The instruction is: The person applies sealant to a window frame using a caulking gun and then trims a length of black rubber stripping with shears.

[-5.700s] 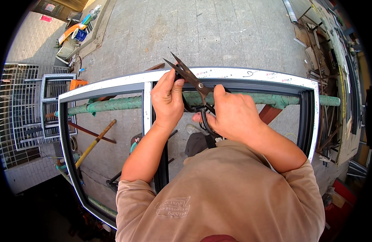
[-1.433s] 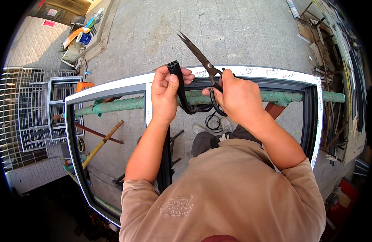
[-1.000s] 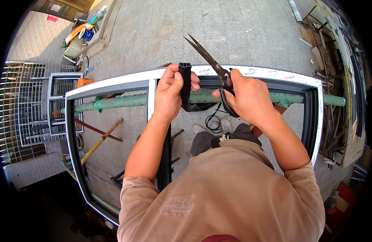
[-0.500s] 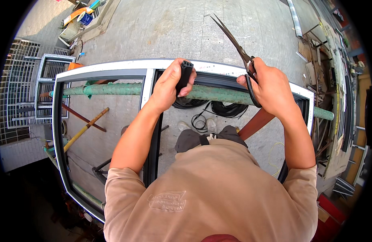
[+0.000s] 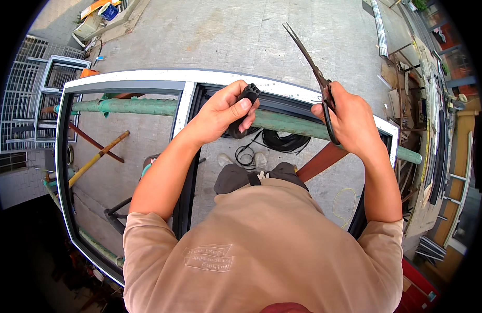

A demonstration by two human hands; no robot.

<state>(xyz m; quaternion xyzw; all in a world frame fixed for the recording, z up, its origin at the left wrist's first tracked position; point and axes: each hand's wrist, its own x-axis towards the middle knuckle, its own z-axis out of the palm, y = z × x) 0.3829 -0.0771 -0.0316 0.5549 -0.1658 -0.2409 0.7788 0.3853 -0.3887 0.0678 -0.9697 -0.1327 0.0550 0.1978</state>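
Observation:
My left hand (image 5: 220, 116) is closed round a short bundle of black rubber seal strips (image 5: 250, 94), their hollow cut ends pointing up and away from me. To the right, my right hand (image 5: 354, 117) grips a pair of dark, long-bladed scissors (image 5: 313, 65) by the handle loops, blades nearly together and pointing away to the upper left. The blades are apart from the strips. Both hands are above the far side of a large grey-and-white window frame (image 5: 131, 76), which lies flat around me.
Green pipes (image 5: 141, 107) and a reddish-brown beam (image 5: 322, 160) run under the frame. Coils of black strip (image 5: 282, 142) lie on the floor near my feet. More frames (image 5: 55, 99) stand at the left. Scrap boards and long profiles (image 5: 434, 135) line the right side.
The strip bundle has tilted to the right in my left hand, with the thumb now lying across it. The scissors stay in my right hand. The whole view has shifted slightly.

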